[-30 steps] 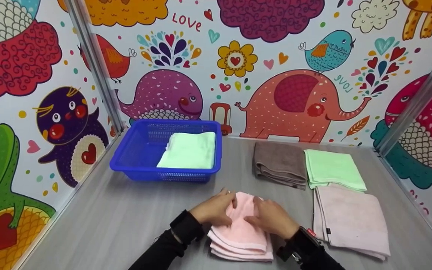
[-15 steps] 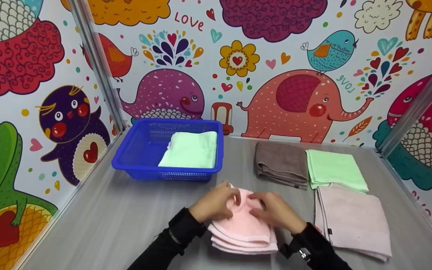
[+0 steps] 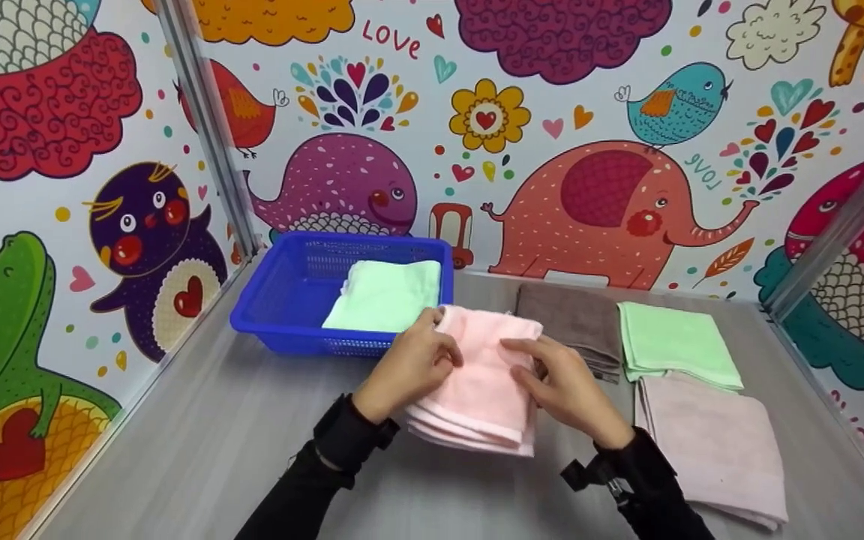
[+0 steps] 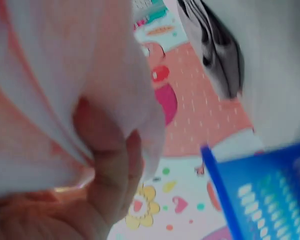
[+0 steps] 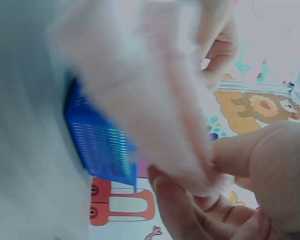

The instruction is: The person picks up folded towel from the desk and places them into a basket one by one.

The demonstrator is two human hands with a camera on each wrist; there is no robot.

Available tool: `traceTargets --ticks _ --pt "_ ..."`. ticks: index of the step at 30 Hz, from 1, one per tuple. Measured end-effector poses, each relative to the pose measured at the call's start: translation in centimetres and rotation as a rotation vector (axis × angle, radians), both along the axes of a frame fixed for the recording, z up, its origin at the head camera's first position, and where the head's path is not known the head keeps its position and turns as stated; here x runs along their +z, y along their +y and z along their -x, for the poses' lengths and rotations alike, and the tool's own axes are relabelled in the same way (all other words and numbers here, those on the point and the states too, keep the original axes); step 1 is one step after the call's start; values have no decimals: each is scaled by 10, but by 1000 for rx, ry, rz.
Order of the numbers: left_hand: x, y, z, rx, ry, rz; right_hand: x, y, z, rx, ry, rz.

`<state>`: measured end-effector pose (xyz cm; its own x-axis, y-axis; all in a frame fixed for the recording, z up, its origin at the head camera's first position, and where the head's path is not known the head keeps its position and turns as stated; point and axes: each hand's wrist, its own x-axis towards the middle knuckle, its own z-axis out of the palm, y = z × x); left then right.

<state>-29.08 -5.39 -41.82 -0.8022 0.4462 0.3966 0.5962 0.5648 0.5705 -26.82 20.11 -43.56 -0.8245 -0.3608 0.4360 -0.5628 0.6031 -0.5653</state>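
Note:
A folded pink towel (image 3: 481, 382) is held up off the table between both hands. My left hand (image 3: 411, 360) grips its left edge, and the left wrist view shows curled fingers (image 4: 107, 145) against the cloth. On the opposite edge, my right hand (image 3: 567, 382) pinches the towel; in the right wrist view thumb and fingers (image 5: 172, 200) close on the fold. Just behind the left hand stands a blue plastic basket (image 3: 274, 319), with a folded light green towel (image 3: 387, 292) lying in its right half.
Right of the hands, a folded brown towel (image 3: 571, 319), a second green towel (image 3: 679, 341) and a larger pale pink towel (image 3: 717, 442) lie close together on the grey table (image 3: 252, 450). Printed wall panels (image 3: 492, 187) bound the table at the back and sides.
Both hands have taken hold of the folded pink towel and lifted it from the table, up and away toward the basket. The basket and the other towels stay put.

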Motion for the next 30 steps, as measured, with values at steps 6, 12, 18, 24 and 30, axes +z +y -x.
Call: traceTargets --ticks 6,12,18,24,30 --pt "0 -17 14 94 102 -51 8 -24 22 -48 26 -8" --pt "-11 -32 41 217 306 -41 10 -53 62 -161 136 -5" --pt "-20 -52 69 324 424 -43 8 -79 98 -234 149 -30" --pt "-26 -69 89 368 444 45 9 -107 119 -233 129 -89" --pt "-35 -81 100 391 374 122 -1 -126 133 -248 104 -166"
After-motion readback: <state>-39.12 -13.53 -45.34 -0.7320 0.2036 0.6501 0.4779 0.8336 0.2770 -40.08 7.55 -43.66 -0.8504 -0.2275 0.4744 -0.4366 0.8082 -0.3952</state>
